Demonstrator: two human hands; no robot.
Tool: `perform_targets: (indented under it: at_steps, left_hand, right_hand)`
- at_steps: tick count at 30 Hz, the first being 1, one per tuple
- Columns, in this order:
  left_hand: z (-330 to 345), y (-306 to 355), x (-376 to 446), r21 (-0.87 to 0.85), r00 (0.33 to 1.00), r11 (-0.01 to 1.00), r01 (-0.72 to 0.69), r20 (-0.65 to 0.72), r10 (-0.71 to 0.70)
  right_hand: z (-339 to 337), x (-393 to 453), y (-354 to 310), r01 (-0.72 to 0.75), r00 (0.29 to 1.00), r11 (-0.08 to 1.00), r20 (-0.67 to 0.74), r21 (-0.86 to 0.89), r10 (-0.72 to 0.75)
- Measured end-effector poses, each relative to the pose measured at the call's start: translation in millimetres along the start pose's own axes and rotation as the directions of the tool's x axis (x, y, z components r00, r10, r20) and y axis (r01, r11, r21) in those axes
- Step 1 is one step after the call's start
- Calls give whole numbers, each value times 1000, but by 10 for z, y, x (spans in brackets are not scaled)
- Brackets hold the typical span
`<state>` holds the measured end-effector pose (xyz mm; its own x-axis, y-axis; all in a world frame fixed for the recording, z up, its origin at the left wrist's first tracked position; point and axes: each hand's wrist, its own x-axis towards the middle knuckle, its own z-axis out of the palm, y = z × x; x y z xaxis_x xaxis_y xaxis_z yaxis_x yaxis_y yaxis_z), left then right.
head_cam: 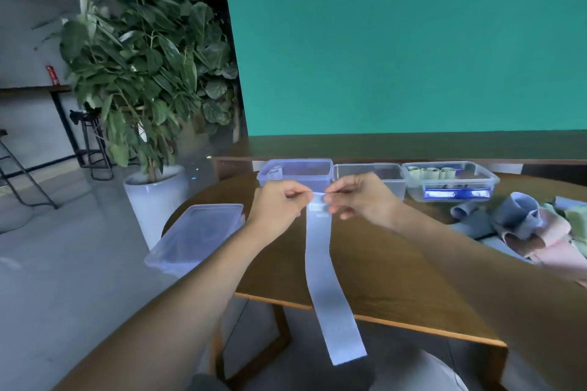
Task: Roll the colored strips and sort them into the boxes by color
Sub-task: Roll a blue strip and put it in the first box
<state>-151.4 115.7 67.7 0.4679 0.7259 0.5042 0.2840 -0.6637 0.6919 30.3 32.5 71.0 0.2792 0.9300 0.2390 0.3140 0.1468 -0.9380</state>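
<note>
Both hands pinch the top end of a long pale blue strip above the wooden table.

The left hand [277, 204] and the right hand [355, 197] are raised side by side, fingers curled, each thumb and forefinger nipping a top corner of the pale blue fabric strip [320, 263]. The strip hangs straight down between the forearms, across the brown wooden table [397, 279] and past its near edge. Behind the hands stand three clear plastic boxes in a row: the left box [297, 168] holds one pale roll, the middle box [370, 173] is partly hidden by the right hand, and the right box [449, 179] holds green rolls. A loose pile of blue, pink and green strips [524, 225] lies at the right, and a clear lidded box [197, 232] sits at the left edge.
</note>
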Motion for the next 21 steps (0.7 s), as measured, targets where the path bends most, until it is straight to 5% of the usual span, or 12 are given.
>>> perform_targets:
  at_steps: [10, 21]
  left_hand:
    - [540, -731, 381, -136, 975, 966, 217, -21, -222]
    - [923, -1238, 690, -276, 951, 923, 269, -76, -300]
  right_hand:
    - [108, 645, 756, -63, 991, 994, -115, 89, 73]
    - [113, 1065, 1223, -141, 982, 990, -124, -3, 140]
